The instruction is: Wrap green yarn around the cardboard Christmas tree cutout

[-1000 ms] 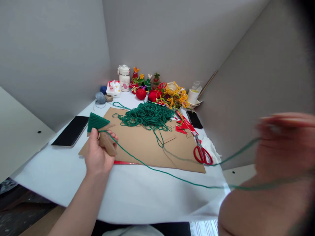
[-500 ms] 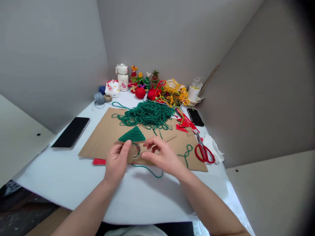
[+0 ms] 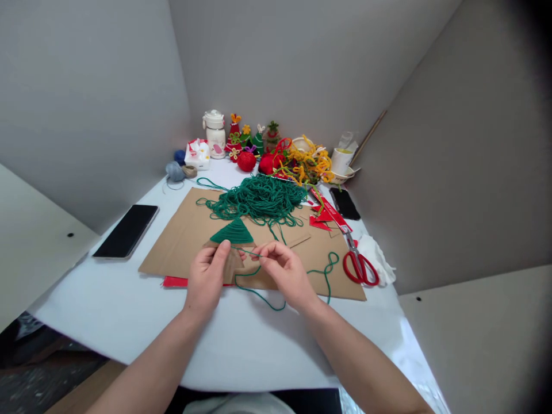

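Observation:
My left hand (image 3: 207, 270) grips a cardboard triangle (image 3: 233, 270), its thumb on the front. Green yarn wrapping (image 3: 234, 231) covers the triangle's upper part, while brown card shows below. My right hand (image 3: 282, 265) pinches a strand of green yarn (image 3: 250, 252) pulled taut from the left thumb. From the right fingers the yarn's slack runs down in a loop onto the white tabletop. Behind both hands lies a big tangled heap of green yarn (image 3: 263, 198).
A cardboard sheet (image 3: 172, 241) lies under the work. Red-handled scissors (image 3: 360, 267), a tissue (image 3: 377, 261) and a red box cutter (image 3: 332, 211) are at right. Phones (image 3: 127, 231) lie on both sides. Yarn balls (image 3: 246, 161), small yarn-wrapped trees (image 3: 257, 142) and a white bottle (image 3: 215, 135) stand at the back.
My right hand has closed its fingers on the green strand and drawn it straight; before, its fingers were apart and the strand hung curled. My left hand keeps its hold.

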A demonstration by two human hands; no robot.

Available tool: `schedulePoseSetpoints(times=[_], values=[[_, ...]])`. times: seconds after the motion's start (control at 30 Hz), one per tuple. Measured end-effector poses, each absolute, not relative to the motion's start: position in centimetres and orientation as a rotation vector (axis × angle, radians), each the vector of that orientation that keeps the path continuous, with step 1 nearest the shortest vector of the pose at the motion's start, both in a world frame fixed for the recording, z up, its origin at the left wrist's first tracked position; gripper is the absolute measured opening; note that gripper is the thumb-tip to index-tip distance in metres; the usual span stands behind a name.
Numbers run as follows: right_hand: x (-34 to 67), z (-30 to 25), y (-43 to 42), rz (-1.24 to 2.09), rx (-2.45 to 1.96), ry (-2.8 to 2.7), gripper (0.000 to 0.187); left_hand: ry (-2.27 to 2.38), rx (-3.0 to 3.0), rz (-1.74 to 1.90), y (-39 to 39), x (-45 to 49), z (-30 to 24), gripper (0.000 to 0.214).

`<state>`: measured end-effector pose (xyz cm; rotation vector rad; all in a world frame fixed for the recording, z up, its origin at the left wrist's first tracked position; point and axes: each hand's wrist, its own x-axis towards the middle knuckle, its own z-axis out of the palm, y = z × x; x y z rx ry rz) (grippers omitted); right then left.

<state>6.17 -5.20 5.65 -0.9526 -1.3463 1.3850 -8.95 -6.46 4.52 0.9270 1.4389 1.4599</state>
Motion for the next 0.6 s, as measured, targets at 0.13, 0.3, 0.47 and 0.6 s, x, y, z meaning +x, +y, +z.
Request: schedulePoseSetpoints(times=[0.13, 0.3, 0.47, 0.6], values=[[6.9, 6.2, -5.2, 1.493, -0.988, -1.296, 0.008, 1.288, 0.752, 1.416, -6.4, -8.4, 4.8, 0.034], [7.9, 6.1, -4.7, 1.420, -1.116, -1.351, 0.013, 1.288, 0.747, 1.371, -6.5, -8.3, 5.2, 0.036], [8.4, 6.1, -4.3, 1.402, -1.178, -1.412, 0.018, 1.260, 0.740, 1.347, -6.4, -8.3, 5.3, 0.036], [8.7, 6.4, -4.3, 1.409, -1.197, -1.494, 0.018, 1.172, 0.670, 1.359, -6.3, -8.3, 5.4, 0.033]])
